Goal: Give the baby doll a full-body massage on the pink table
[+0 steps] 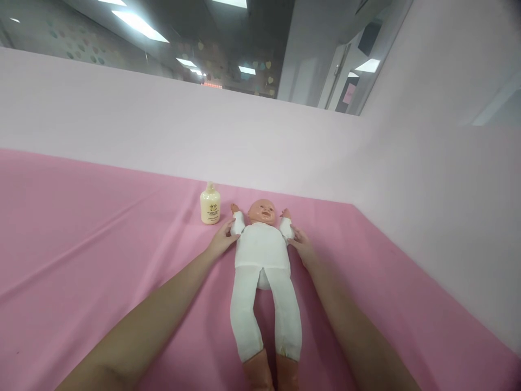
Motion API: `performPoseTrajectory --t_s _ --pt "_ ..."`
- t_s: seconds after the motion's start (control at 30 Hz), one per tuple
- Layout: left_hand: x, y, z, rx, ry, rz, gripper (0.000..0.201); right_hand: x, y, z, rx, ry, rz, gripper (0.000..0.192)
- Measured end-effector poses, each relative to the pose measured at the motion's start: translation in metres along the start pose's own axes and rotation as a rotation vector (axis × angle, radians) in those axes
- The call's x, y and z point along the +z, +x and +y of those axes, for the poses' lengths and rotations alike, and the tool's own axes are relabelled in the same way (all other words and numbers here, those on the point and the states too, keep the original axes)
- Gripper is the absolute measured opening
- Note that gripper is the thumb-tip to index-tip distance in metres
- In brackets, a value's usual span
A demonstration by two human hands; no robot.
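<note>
Item 1: baby doll [262, 255]. Lies on its back on the pink cloth [81, 239], head toward the far wall, legs toward the camera. Dressed in a white 1-piece suit; bare head, hands and feet. Both arms are raised beside the head, 1 on each side. The legs are slightly parted, feet at the lower edge of the view.

Item 2: left hand [222, 239]. Set against the doll's sleeve on the camera's left side, just below the raised arm. Fingers are extended and lie on the white fabric at the shoulder; they do not close around the limb. Touching, not gripping. Forearm runs back to the lower left corner.

Item 3: right hand [303, 245]. Set against the opposite sleeve, mirroring the other. Fingers are extended and rest on the fabric near the armpit, loose rather than clenched. Forearm runs back to the lower right.

Position note: the doll's torso lies between the 2 hands, both in contact with its upper sides; the legs lie between the 2 forearms, apart from them.

Item 4: cream bottle [210, 205]. Stands upright on the cloth, just beside the doll's raised arm on the left, beyond the left hand and apart from it. Small dark print on its front, too small to read.

Item 5: pale pink wall [122, 125]. Backs the cloth and turns along the right side.
</note>
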State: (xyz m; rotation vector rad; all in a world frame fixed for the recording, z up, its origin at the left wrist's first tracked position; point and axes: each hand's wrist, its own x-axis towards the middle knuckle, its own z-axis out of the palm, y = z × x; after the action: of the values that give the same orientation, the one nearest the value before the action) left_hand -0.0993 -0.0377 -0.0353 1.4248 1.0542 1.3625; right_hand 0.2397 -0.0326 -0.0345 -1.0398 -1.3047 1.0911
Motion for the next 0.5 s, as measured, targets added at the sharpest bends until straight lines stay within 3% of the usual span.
performPoseTrajectory --t_s 0.1,0.27,0.4,0.5 --pt "0.001 0.003 0.001 -0.067 -0.161 -0.029 0.083 0.001 -0.001 -0.003 0.005 0.094 0.037 0.058" --pt "0.003 0.006 0.006 -0.078 -0.301 -0.008 0.055 0.003 -0.002 -0.005 0.009 0.171 0.077 0.027" --pt "0.005 0.004 0.007 -0.097 -0.355 -0.091 0.034 0.005 -0.008 -0.011 0.025 0.199 0.032 0.027" --pt "0.006 0.004 0.003 -0.103 -0.355 -0.091 0.023 0.006 -0.014 -0.018 0.047 0.201 -0.003 0.031"
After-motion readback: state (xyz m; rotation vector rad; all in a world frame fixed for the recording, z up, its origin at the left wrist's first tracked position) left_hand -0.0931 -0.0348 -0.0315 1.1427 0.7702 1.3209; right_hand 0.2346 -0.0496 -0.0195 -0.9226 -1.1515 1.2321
